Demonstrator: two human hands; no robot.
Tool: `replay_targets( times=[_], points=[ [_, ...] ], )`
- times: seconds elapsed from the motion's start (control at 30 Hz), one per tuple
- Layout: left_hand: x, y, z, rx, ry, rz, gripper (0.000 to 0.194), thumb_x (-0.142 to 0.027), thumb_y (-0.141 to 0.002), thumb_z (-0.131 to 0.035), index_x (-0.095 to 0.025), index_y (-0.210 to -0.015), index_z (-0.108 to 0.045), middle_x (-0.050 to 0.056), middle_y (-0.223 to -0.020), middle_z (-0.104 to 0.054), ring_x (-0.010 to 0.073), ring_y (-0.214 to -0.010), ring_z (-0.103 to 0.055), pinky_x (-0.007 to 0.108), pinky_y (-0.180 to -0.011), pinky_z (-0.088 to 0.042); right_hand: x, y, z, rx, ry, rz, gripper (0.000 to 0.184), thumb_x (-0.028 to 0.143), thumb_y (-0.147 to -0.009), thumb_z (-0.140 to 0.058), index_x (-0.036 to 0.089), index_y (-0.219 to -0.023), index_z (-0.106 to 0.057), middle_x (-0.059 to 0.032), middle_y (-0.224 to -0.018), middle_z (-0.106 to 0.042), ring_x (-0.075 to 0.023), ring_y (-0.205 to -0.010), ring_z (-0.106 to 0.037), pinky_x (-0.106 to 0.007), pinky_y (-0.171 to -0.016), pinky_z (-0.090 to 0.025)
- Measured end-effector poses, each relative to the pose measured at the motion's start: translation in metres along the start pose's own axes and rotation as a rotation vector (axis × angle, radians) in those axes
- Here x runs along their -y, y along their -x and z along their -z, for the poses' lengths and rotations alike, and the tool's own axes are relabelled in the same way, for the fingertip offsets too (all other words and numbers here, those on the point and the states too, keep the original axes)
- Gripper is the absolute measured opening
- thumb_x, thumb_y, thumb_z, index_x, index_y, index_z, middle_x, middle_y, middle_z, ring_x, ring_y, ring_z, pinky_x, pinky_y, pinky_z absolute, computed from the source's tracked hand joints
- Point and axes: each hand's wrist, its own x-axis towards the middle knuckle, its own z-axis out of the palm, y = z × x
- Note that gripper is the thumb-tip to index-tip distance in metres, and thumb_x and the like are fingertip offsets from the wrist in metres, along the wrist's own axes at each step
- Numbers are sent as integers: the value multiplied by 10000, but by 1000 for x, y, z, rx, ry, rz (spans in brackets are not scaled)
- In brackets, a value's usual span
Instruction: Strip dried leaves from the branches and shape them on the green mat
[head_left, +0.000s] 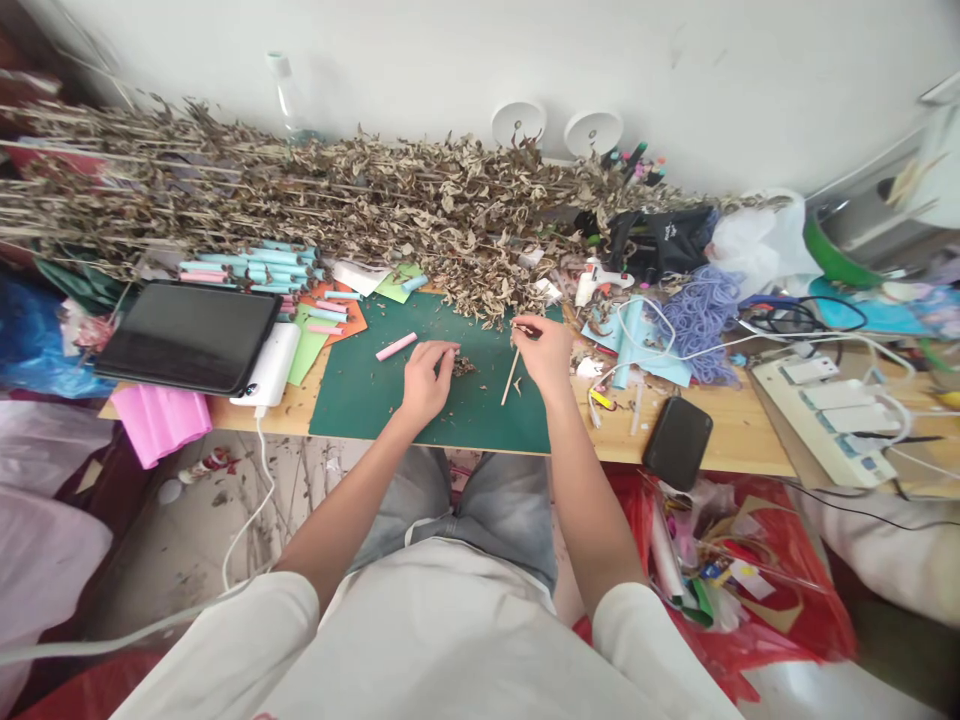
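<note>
My left hand [424, 378] rests on the green cutting mat [360, 395], its fingers curled beside a small clump of dried leaf bits [463, 366]. My right hand [541, 350] is closed in a pinch on a thin dried stem at the edge of the big heap of dried leafy branches [300, 200]. A thin wooden stick [511, 377] lies on the mat just left of that hand. A pink paper roll [395, 346] lies on the mat to the left of my left hand.
A dark tablet [187, 335] and a white power bank [271, 362] sit at the left, with teal and pink paper rolls [262, 265] behind. At the right are a glue gun [600, 280], purple cord [701, 315], a black case [677, 442] and a power strip [825, 420].
</note>
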Motion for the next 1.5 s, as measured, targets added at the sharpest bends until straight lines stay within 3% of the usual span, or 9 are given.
replay_targets(
  times=[0.13, 0.23, 0.37, 0.47, 0.67, 0.9, 1.07, 1.33, 1.5],
  points=[
    [-11, 0, 3, -43, 28, 21, 300, -355, -973, -479, -194, -1114, -689, 116, -1164, -679, 237, -1132, -596, 417, -1063, -426, 9, 10, 2, 16, -330, -161, 297, 280, -697, -675, 153, -953, -753, -48, -856, -757, -181, -738, -687, -335, -736, -576],
    [-26, -2, -2, -77, 286, 217, 332, -413, -965, -496, -204, -1153, -672, 111, -1216, -670, 231, -1130, -620, 396, -1034, -464, 24, 22, 0, 83, -457, -205, 308, 310, -681, -715, 161, -948, -750, -32, -834, -747, -167, -719, -680, -327, -717, -588],
    [-43, -9, -16, -27, 830, 597, 427, -463, -998, -375, -186, -1217, -616, 118, -1192, -685, 225, -1086, -663, 396, -964, -518, 52, 42, -6, 209, -411, -65, 226, 289, -754, -675, 190, -942, -752, -36, -900, -758, -176, -784, -700, -323, -752, -591],
    [-44, -14, -22, 75, 981, 750, 549, -521, -1001, -270, -145, -1148, -643, 147, -1057, -714, 253, -1042, -677, 441, -940, -527, 72, 58, -11, 235, -153, 124, 214, 224, -804, -626, 210, -979, -748, -47, -1003, -753, -192, -894, -702, -345, -847, -576],
    [-35, -14, -25, 106, 993, 752, 482, -510, -972, -342, -164, -1054, -667, 139, -1026, -707, 258, -1063, -660, 458, -961, -521, 82, 74, -8, 222, -79, 268, 268, 262, -916, -525, 232, -1113, -704, -39, -1155, -729, -193, -1061, -684, -364, -975, -544],
    [-34, -17, -28, -52, 1160, 878, 311, -300, -989, -368, -157, -913, -634, 124, -957, -698, 211, -1035, -673, 414, -976, -537, 67, 83, -6, -22, -76, 151, 237, 237, -915, -473, 199, -982, -697, -71, -998, -715, -174, -885, -672, -286, -733, -585],
    [-38, -17, -28, -40, 1111, 911, 332, -354, -1014, -340, -179, -957, -617, 101, -1030, -699, 207, -1079, -666, 389, -937, -554, 59, 90, -21, 134, 27, 192, 198, 198, -862, -564, 210, -1009, -695, -66, -989, -692, -164, -794, -651, -295, -744, -577],
    [-52, -10, -25, -19, 1172, 887, 400, -412, -1002, -337, -157, -1057, -640, 130, -1077, -722, 246, -1101, -663, 437, -974, -522, 55, 83, -34, 39, 121, 227, 179, 213, -906, -559, 187, -1033, -682, -101, -1046, -679, -200, -956, -657, -324, -864, -557],
    [-56, -12, -23, -82, 1330, 960, 384, -363, -1016, -339, -159, -1165, -628, 112, -1246, -675, 226, -1184, -623, 382, -1012, -497, 56, 83, -30, 124, 13, 278, 296, 169, -844, -621, 208, -1133, -664, -90, -1134, -669, -211, -1042, -647, -352, -920, -559]
  ],
)
